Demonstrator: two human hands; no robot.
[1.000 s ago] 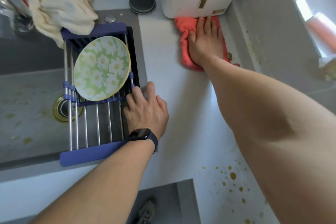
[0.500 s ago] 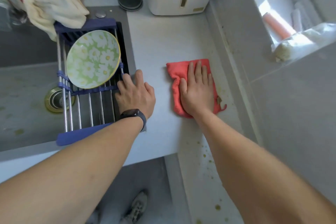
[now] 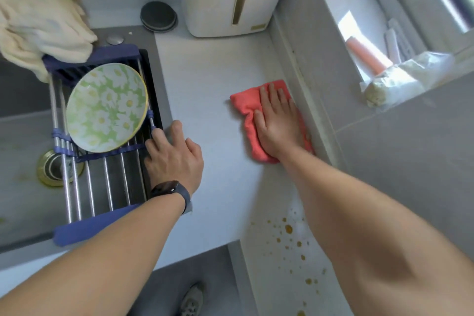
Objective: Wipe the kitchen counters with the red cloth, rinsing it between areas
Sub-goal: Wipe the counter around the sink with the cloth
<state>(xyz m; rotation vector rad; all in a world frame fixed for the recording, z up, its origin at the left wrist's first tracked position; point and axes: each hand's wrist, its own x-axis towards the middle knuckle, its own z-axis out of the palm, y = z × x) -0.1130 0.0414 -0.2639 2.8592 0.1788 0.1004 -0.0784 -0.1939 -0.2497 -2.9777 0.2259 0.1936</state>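
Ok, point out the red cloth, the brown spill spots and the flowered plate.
Red cloth (image 3: pixel 245 105): head view, bare upper left corner.
Brown spill spots (image 3: pixel 288 229): head view, largest drop.
Green flowered plate (image 3: pixel 107 108): head view, plate centre.

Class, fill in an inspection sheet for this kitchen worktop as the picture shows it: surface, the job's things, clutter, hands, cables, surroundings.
Surface: pale grey counter; brown spots near its front edge, not under the cloth.
Job's things: red cloth lies flat on the counter by the right wall.
Clutter: white utensil caddy at the back; dark round lid beside it; floral plate on the blue drying rack over the sink; cream towel.
Hands: right hand presses flat on the cloth; left hand rests at the rack's edge.
Cables: nothing seen.
Surroundings: window sill with a plastic bag.
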